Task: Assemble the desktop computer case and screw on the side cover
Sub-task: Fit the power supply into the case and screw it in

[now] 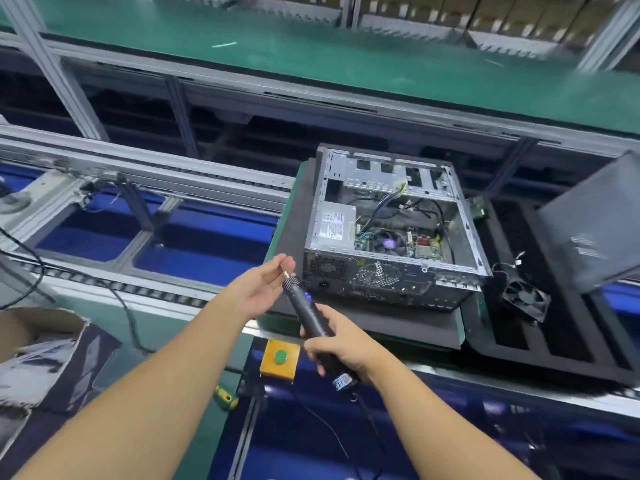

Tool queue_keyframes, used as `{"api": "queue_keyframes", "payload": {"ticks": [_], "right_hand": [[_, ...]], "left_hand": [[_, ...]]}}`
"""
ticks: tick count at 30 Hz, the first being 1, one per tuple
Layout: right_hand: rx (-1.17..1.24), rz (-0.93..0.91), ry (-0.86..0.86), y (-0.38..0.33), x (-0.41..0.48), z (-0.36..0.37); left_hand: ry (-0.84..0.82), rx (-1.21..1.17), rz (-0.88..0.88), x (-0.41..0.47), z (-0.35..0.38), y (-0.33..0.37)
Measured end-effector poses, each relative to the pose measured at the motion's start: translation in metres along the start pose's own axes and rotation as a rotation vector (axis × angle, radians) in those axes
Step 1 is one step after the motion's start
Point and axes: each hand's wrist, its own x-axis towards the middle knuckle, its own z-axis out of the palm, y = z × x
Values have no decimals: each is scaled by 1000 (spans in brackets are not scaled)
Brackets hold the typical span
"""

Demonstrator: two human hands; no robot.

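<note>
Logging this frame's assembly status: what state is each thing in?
Case: on its side, open, insides showing.
Cover: off the case, tilted at right.
Screwdriver: held clear of the case.
Right hand: grips the tool's body.
Left hand: pinches its bit.
Fan: loose, right of the case.

Even overhead light, soft shadows; motion blur smears the far green conveyor belt (311,39); wide-angle edges bend outward.

Open computer case (391,233) lying on its side on black mat (363,323), internals exposed; dark side cover (595,230) off, tilted, just right.
</note>
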Motion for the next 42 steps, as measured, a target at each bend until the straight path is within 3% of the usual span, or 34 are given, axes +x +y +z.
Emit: {"api": "queue_keyframes", "payload": {"ticks": [12,24,35,39,42], "right_hand": [[47,-1,-5,17,3,-10],[96,14,-34,13,1,-4],[85,33,-42,9,-6,-7],[97,34,-25,15,-9,-9],[89,37,-8,22,-12,-10]], "left_hand": [[-36,-79,-73,3,-2,-3],[-69,38,-21,4,-13,-6],[-117,-100,-135,3,-8,-5],[-129,-8,-180,5,-12,2],[-115,273,-173,8,-11,6]]}}
